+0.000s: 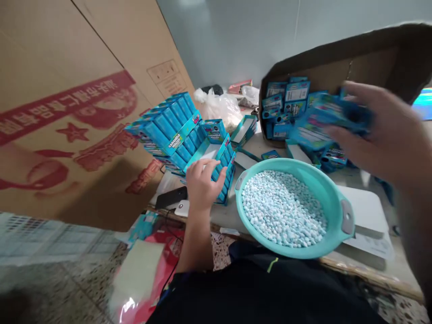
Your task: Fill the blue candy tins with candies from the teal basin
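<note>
My right hand (374, 130), blurred by motion, grips small blue candy boxes (312, 128) between thumb and fingers; their exact number is unclear. It is at the mouth of a big brown carton (367, 58) in which several like boxes (297, 92) lie. My left hand (204, 180) is on the near edge of an open blue display box (222, 148), fingers bent over the edge and thumb apart. Rows of small blue boxes stand along that display box. Filled display boxes (172, 130) are stacked just behind and left of it.
A turquoise basin (332, 198) of small pale-blue candies stands before me at the table's front edge. Left, a large printed carton (67, 90) rises like a wall. A black phone (171, 198) lies near the left hand. White plastic bags (222, 108) sit at the back.
</note>
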{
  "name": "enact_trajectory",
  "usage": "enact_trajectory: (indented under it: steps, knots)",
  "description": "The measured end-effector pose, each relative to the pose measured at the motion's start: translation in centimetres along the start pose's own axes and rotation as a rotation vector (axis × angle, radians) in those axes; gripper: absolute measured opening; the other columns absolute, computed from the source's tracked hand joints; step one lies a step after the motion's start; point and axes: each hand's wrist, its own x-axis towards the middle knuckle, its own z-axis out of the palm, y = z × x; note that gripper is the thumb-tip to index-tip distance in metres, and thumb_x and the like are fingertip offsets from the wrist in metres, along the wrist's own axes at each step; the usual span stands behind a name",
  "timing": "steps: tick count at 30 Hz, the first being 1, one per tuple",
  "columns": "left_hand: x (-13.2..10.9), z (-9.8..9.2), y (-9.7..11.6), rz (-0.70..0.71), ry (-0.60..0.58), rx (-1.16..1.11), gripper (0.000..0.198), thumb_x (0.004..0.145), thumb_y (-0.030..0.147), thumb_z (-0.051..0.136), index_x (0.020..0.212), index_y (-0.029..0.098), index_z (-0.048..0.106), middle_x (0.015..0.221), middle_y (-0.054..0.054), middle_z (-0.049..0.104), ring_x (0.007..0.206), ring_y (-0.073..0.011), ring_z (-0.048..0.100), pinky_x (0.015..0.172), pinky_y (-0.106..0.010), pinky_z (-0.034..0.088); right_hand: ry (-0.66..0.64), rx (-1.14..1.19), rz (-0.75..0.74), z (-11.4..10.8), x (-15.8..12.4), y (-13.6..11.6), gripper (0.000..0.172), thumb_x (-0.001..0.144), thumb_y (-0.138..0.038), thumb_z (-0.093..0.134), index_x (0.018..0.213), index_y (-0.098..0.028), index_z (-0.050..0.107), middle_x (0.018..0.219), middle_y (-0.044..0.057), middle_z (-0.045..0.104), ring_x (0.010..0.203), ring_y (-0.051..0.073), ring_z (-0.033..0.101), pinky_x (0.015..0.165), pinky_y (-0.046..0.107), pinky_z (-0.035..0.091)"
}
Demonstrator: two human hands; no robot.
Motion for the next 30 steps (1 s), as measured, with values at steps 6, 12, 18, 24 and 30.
enact_trajectory:
  steps: [6,12,18,24,30]
  knots:
    - [-0.7,0.4,-4.2,-0.072,-0.006,-0.073,0.027,0.105,0.037,0.052,0.097,0.023,0.073,0.109,-0.012,0.078,0.106,-0.0248,0.074,0.1,-0.039,0.057,-0.234,0.198,-0.158,16.4,10.3,-7.0,0.079,0.093,-0.028,0.073,0.165,-0.022,0.042,0.15,0.016,0.068,0.135,0.036,0.067,0.108,0.053,0.059]
    - [-1.6,2.6,-5.2,-0.08,0.066,-0.047,0.025,0.104,0.038,0.056,0.093,0.024,0.073,0.097,-0.013,0.078,0.101,-0.0284,0.075,0.097,-0.045,0.055,-0.46,-0.186,-0.325,24.8,13.7,-8.8,0.045,0.103,-0.034,0.055,0.142,-0.015,0.068,0.137,0.02,0.073,0.132,0.039,0.062,0.109,0.055,0.049]
    - [-2.1,3.3,-5.6,-0.024,0.109,-0.034,0.032,0.108,0.04,0.051,0.092,0.025,0.074,0.093,-0.012,0.08,0.095,-0.0265,0.076,0.092,-0.046,0.055,-0.482,-0.276,-0.399,28.2,12.3,-7.8,0.039,0.105,-0.037,0.05,0.131,-0.02,0.074,0.134,0.018,0.072,0.123,0.036,0.061,0.104,0.052,0.049]
    - [-1.9,3.6,-5.9,-0.008,0.115,-0.045,0.034,0.109,0.041,0.049,0.093,0.024,0.075,0.093,-0.012,0.081,0.094,-0.0264,0.075,0.093,-0.046,0.054,-0.407,-0.251,-0.402,28.5,9.9,-7.2,0.052,0.108,-0.047,0.044,0.148,-0.018,0.063,0.149,0.017,0.064,0.14,0.037,0.055,0.123,0.057,0.038]
    - [-1.8,3.1,-6.1,-0.058,0.077,-0.061,0.038,0.105,0.048,0.05,0.094,0.022,0.075,0.094,-0.017,0.078,0.096,-0.0336,0.073,0.096,-0.055,0.054,-0.419,-0.391,-0.334,19.5,7.0,-6.0,0.048,0.109,-0.041,0.044,0.138,-0.011,0.068,0.147,0.021,0.067,0.138,0.036,0.058,0.121,0.051,0.039]
